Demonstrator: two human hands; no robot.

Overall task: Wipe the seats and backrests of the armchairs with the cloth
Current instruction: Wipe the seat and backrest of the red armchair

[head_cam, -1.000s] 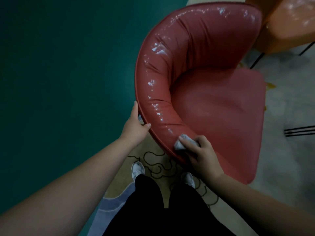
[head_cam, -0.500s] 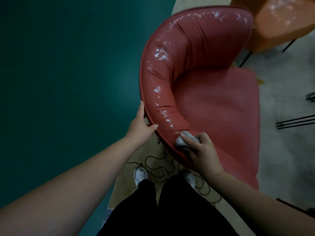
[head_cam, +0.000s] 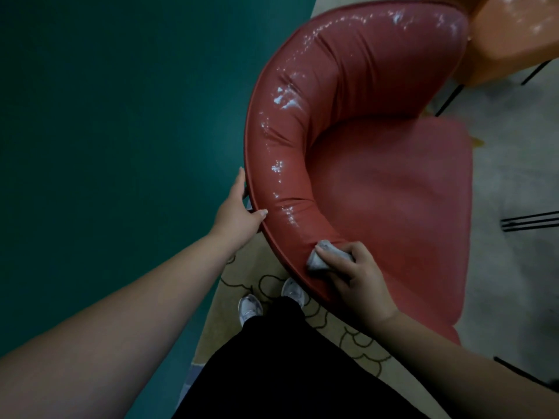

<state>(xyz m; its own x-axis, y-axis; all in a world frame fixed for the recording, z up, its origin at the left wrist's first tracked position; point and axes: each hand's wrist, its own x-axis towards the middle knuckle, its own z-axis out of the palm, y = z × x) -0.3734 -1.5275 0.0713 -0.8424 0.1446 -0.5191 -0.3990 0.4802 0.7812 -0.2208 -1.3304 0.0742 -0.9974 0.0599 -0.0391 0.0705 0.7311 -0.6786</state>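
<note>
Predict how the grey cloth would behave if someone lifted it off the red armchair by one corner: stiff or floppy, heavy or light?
Probably floppy: the cloth is bunched into soft folds under the right hand, so it should droop. Likely light, since it is a small wad that one hand covers. It may drag rather than slide on the red armchair, whose backrest looks shiny.
</note>
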